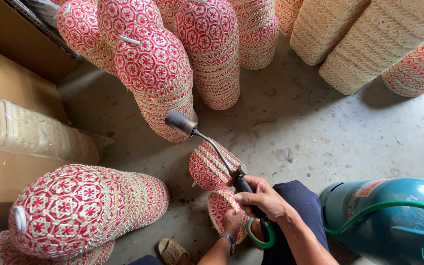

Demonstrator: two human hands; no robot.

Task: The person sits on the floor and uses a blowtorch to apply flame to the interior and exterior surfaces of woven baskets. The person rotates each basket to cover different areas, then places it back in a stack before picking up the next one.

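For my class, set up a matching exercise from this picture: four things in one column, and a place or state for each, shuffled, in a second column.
Things
1. gas torch
2. gas cylinder
3. small red-and-cream basket
4. plain cream basket stacks

Places or states
A. lying at the lower right, green hose attached
B. leaning at the top right
C. gripped in the right hand
D. just under the torch's tube, above the left hand

Pairs: 1-C, 2-A, 3-D, 4-B
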